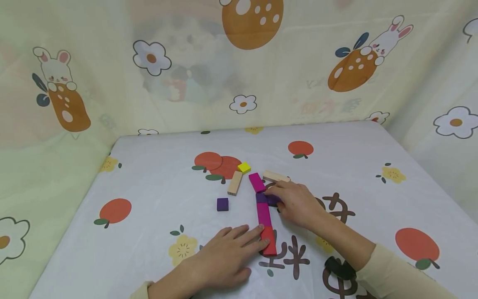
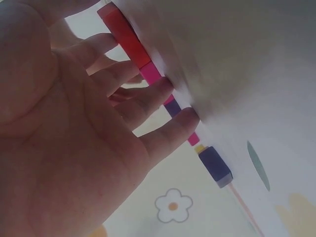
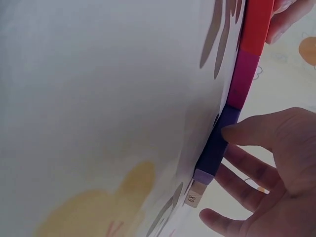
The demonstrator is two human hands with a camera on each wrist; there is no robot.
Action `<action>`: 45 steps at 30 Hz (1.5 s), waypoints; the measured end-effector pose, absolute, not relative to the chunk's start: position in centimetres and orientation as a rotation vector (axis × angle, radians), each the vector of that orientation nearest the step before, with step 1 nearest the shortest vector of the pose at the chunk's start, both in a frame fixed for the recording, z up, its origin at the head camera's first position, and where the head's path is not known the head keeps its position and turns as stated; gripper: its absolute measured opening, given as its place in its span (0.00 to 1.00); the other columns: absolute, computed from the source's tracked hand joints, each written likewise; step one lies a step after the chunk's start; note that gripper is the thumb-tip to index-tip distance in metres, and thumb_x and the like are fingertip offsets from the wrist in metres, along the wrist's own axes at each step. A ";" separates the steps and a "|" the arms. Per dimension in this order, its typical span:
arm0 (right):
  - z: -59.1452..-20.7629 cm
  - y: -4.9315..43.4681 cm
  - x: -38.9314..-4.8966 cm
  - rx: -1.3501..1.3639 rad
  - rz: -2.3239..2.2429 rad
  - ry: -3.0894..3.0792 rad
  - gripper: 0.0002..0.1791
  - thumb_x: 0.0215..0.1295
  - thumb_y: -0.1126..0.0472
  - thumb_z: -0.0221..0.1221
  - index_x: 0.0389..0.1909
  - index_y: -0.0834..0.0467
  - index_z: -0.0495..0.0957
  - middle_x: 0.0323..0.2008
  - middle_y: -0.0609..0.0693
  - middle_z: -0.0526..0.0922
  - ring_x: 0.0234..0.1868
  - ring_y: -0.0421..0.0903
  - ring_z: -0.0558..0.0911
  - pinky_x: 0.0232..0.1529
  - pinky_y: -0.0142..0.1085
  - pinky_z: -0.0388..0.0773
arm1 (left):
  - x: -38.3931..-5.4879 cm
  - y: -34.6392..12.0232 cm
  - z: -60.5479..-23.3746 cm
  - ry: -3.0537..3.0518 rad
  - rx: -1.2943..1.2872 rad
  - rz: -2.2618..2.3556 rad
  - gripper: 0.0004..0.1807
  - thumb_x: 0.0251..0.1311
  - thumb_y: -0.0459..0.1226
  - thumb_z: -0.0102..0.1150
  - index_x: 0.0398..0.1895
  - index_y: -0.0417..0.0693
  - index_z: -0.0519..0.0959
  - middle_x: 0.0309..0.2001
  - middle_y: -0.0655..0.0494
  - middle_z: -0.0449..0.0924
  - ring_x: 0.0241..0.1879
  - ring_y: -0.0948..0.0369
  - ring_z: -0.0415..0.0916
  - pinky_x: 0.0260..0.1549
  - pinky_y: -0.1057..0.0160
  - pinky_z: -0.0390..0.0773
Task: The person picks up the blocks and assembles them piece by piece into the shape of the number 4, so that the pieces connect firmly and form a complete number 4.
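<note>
A red block point(image 1: 269, 243) and a magenta block point(image 1: 264, 214) lie end to end on the cloth, with a purple piece point(image 1: 261, 198) at the far end of that row. My left hand point(image 1: 228, 254) rests beside the row, fingers extended, fingertips at the red block. My right hand point(image 1: 298, 204) pinches a dark purple block point(image 1: 274, 201) against the row's far end; in the right wrist view the thumb lies on this purple block point(image 3: 215, 148). Just beyond, a second magenta block point(image 1: 256, 182) sits at a slight angle.
Beyond the hands lie two plain wooden blocks, one upright in view point(image 1: 235, 183) and one crosswise point(image 1: 275, 176), plus a yellow block point(image 1: 244, 167). A purple cube point(image 1: 222, 204) sits left of the row. A patterned curtain point(image 1: 194, 108) hangs behind the table.
</note>
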State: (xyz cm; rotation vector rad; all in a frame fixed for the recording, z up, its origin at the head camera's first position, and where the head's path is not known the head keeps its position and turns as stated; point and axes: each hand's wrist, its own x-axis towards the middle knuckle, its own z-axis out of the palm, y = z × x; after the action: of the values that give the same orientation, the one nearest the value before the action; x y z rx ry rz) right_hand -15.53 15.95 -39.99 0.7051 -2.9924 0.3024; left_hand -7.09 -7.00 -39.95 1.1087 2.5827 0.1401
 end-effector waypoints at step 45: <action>-39.5 15.7 -14.1 1.110 0.254 -2.886 0.19 0.66 0.55 0.68 0.56 0.52 0.87 0.61 0.53 0.84 0.64 0.54 0.81 0.64 0.55 0.79 | -7.1 -7.3 -39.6 2.615 1.179 0.137 0.39 0.68 0.50 0.61 0.81 0.71 0.59 0.82 0.66 0.55 0.78 0.54 0.60 0.70 0.45 0.70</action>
State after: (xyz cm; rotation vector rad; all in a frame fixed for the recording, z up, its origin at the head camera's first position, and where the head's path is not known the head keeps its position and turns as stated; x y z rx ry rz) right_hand -14.13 15.68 -39.50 1.1097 -2.8855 0.2536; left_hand -7.12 -7.31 -39.63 1.1791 2.6147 0.1372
